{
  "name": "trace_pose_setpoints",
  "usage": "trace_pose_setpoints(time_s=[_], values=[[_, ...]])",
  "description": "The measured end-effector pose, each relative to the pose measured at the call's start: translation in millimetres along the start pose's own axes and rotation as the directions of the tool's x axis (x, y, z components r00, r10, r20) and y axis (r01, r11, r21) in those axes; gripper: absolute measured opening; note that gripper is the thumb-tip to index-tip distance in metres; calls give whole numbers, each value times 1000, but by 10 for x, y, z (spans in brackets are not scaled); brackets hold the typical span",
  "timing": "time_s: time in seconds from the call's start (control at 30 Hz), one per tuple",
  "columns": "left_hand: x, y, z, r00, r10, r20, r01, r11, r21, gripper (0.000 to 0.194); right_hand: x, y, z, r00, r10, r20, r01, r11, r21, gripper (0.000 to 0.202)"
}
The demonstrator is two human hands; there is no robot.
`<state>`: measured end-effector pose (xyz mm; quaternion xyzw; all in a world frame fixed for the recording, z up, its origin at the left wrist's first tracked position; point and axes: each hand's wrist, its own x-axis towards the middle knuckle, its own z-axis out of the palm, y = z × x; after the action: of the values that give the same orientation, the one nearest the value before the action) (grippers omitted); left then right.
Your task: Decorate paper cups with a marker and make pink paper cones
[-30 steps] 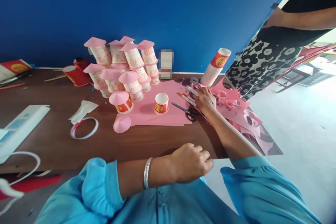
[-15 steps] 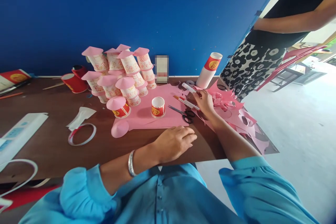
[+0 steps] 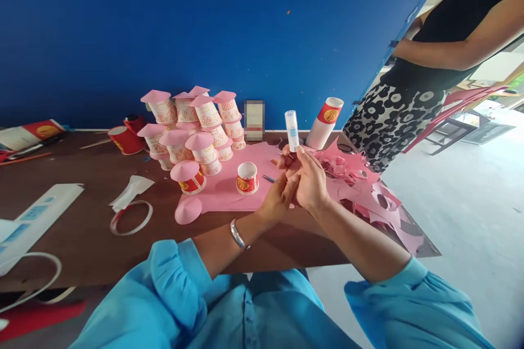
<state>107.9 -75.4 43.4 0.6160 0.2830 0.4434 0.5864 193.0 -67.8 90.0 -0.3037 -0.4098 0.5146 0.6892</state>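
Observation:
Upright in my right hand (image 3: 313, 180) is a white glue stick (image 3: 292, 131) with a blue label, gripped near its lower end by thumb and fingers. My left hand (image 3: 278, 196) is closed and meets the right palm just below the stick. What its fingertips pinch there is hidden. Just left of my hands, a red and white paper cup (image 3: 247, 179) stands on pink paper (image 3: 225, 199). A similar cup (image 3: 192, 182) with a pink cone on top is further left, and a loose pink cone (image 3: 188, 210) lies in front of it. Scissors (image 3: 268, 179) are mostly covered by my hands.
Several stacked cups (image 3: 200, 144) with pink cone roofs stand at the back. A stack of cups (image 3: 325, 122) leans by the wall. Pink paper scraps (image 3: 368, 185) cover the right side. A tape-like ring (image 3: 131, 218) and power strip (image 3: 36, 218) lie left. A person (image 3: 434, 54) stands at right.
My right hand has lifted the glue stick off the table and turned it upright. My left hand has moved up and right to meet it.

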Motion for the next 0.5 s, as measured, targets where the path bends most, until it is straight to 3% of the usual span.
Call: trace_pose_setpoints(time_s=[0.07,0.1,0.2,0.27,0.37,0.5], values=[[-43,-26,-184,992,-116,48,108,982,153,64,1,9,-46,992,95,82,-95,995,-4,33],[-82,-24,-293,992,-115,60,97,965,242,58,1,18,-87,981,135,142,-133,991,-22,35],[-229,78,-628,988,126,-84,-82,912,401,28,5,35,-229,950,121,288,-87,988,-129,38],[-311,219,-815,949,261,-175,-175,902,394,38,22,27,-304,940,63,336,17,973,-229,37],[-358,436,-988,938,312,-151,-238,896,375,62,47,12,-341,904,113,413,57,924,-378,39],[-330,517,-1013,912,381,-151,-263,826,498,25,8,57,-269,888,179,423,-1,922,-388,44]])
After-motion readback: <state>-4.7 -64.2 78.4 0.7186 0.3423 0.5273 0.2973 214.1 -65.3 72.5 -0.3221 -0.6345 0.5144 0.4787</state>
